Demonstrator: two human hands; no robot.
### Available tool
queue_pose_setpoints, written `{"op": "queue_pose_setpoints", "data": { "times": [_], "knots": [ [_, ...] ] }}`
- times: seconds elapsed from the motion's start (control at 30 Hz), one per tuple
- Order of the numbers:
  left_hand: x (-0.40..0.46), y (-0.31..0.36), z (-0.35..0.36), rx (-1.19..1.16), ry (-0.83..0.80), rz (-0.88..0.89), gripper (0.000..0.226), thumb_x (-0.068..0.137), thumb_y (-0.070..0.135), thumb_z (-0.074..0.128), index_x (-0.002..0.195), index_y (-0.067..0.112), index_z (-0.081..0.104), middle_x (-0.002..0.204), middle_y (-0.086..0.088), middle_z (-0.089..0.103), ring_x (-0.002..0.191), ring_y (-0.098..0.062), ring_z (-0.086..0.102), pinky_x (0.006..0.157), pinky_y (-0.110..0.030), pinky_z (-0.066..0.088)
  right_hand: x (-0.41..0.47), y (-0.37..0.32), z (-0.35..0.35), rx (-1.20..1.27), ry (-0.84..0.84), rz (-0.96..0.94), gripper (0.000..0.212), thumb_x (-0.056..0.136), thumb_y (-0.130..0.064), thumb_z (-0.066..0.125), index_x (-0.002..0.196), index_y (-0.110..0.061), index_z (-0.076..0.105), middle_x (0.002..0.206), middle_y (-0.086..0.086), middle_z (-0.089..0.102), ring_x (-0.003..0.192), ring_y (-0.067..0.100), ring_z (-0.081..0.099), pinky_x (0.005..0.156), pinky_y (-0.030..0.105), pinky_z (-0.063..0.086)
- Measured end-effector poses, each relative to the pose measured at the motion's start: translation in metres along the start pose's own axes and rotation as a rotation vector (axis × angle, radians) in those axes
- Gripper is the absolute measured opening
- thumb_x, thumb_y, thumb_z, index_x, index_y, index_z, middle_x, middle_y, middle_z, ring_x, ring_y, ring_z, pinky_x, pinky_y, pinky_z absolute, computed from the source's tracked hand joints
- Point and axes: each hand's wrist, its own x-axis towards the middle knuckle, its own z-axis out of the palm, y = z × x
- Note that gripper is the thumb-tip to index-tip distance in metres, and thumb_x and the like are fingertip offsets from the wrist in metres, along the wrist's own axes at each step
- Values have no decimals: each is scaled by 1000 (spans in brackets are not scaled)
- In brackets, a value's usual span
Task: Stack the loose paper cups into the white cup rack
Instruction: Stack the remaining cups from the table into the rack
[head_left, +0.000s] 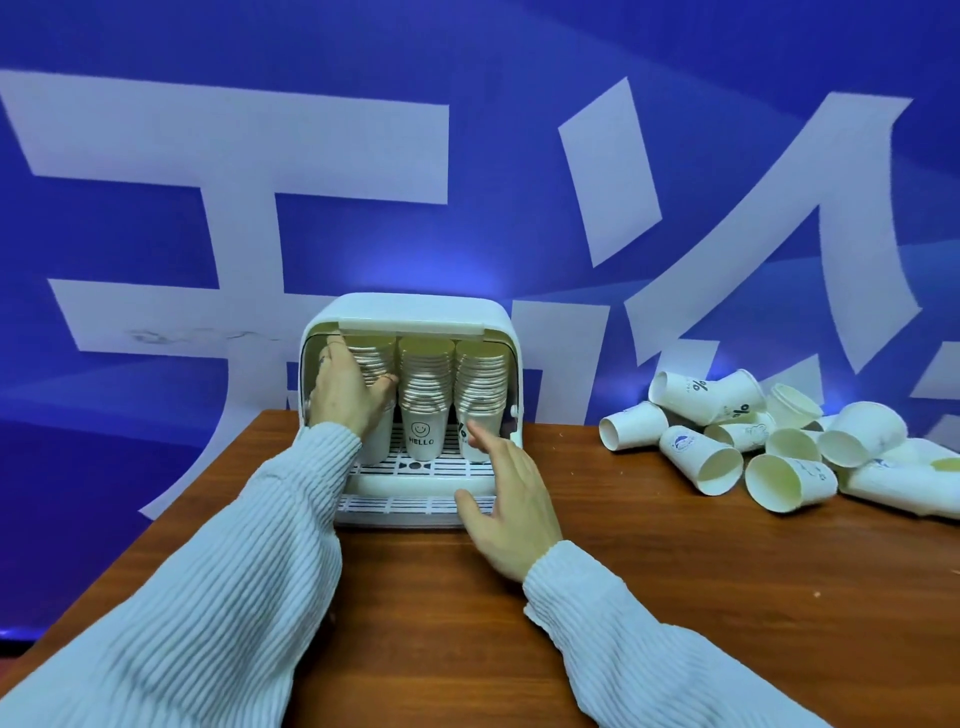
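left stack (371, 364) part-hidden (by fingers (337, 364))

A white rack (410, 312) stands open on the wooden table (447, 623) against a blue wall (519, 52) with big white characters. Three tall cup stacks fill it. The left hand (345, 395) wraps around the left stack (371, 353); the right hand (506, 499) hovers spread-fingered by the rack's front lip, before the right stack (480, 379). The middle stack (425, 384) reads HELLO. Loose cups (779, 447) lie tumbled well to the right.

Wooden table (467, 649), white cup rack (405, 312) centre-back, loose paper cups (769, 452) heaped right.
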Motion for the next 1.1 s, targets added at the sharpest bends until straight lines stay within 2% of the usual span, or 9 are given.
{"op": "queue_pose_setpoints", "data": {
  "times": [0.07,0.23,0.33,0.47,0.53,0.6,0.8,0.97,1.1],
  "knots": [
    [3,-6,-1,-67,-35,-12,86,84,29,82,147,10,25,143,-16,55,129,-40,54,108,-60,42,0,1,1,-12,-3,-7,69,90,-35,60,154,-35,34,144,-17,50,137,1,40,116,18,25],
    [5,-19,-10,-84,-178,-15,69,89,24,79,138,7,34,138,-14,58,125,-35,58,106,-44,43,2,4,3,-40,-1,-21,66,90,-35,60,153,-33,38,140,-16,52,135,3,42,118,25,30],
    [5,-24,-10,-89,-166,-21,71,86,25,81,138,6,37,139,-14,57,129,-35,55,108,-47,43,1,4,3,-35,-5,-28,66,90,-34,60,153,-33,38,142,-16,51,136,2,41,117,23,29],
    [-22,-15,-7,-148,79,57,67,88,24,70,146,9,41,144,-16,50,136,-34,43,114,-49,36,3,5,1,11,34,-32,60,91,-32,59,149,-32,44,142,-16,52,134,0,43,116,25,34],
    [-50,-1,-4,-139,281,181,54,88,26,61,139,13,52,138,-11,54,132,-32,41,112,-45,32,3,5,0,47,80,-27,56,91,-28,60,146,-30,48,139,-15,54,132,2,46,114,30,39],
    [-73,14,5,-117,342,346,41,87,28,58,126,16,62,125,-4,61,121,-28,45,105,-39,34,4,6,-2,63,132,-8,53,91,-24,61,143,-28,52,136,-13,57,128,4,48,111,34,43],
    [-121,43,51,-225,65,625,29,87,19,59,114,11,67,112,-5,66,111,-27,55,101,-34,41,-2,11,-25,94,206,63,41,93,-23,65,133,-24,60,129,-9,62,122,11,54,103,39,49],
    [-160,72,88,-316,-154,599,32,86,22,58,116,12,64,114,-5,61,111,-30,57,102,-46,45,-23,39,-70,-66,254,100,32,91,-21,64,123,-21,64,121,-5,62,116,13,54,103,34,47],
    [-185,96,111,-316,-283,635,38,89,27,57,125,16,62,123,-2,59,118,-24,55,104,-38,43,-30,82,-131,-171,577,367,21,89,-21,61,110,-23,65,113,-5,62,110,18,56,99,37,47]
  ]
}}
